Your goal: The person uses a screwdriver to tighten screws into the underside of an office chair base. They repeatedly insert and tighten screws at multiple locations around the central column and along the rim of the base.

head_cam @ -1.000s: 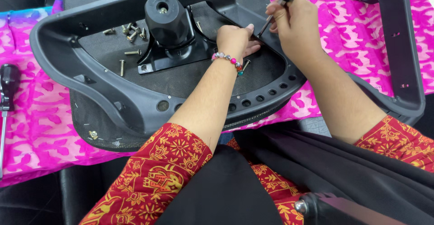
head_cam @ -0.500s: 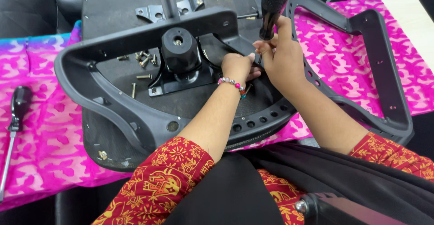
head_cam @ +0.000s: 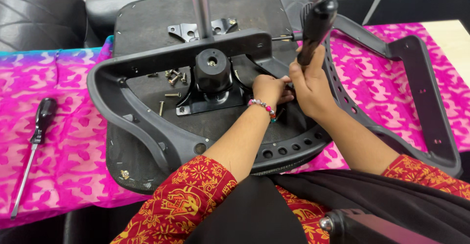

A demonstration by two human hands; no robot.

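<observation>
An upturned black office chair seat (head_cam: 152,28) lies on a pink patterned cloth, with a grey plastic frame (head_cam: 127,109) across it and a black mechanism hub (head_cam: 213,72) at its middle. My right hand (head_cam: 311,85) grips the black handle of a screwdriver (head_cam: 317,26) that stands upright; its tip is hidden behind my hands. My left hand (head_cam: 270,91), with a bead bracelet on its wrist, has its fingers pinched at the foot of the screwdriver on the seat. What they pinch is hidden.
Several loose screws (head_cam: 172,77) lie on the seat left of the hub. A second black-handled screwdriver (head_cam: 34,141) lies on the cloth (head_cam: 58,92) at the left. A metal pole (head_cam: 199,6) rises behind the hub. A black armrest frame (head_cam: 426,97) lies at the right.
The view has shifted, so the seat now lies lower and more to the right in frame. My right hand has raised the screwdriver upright; my left hand stays at its foot.
</observation>
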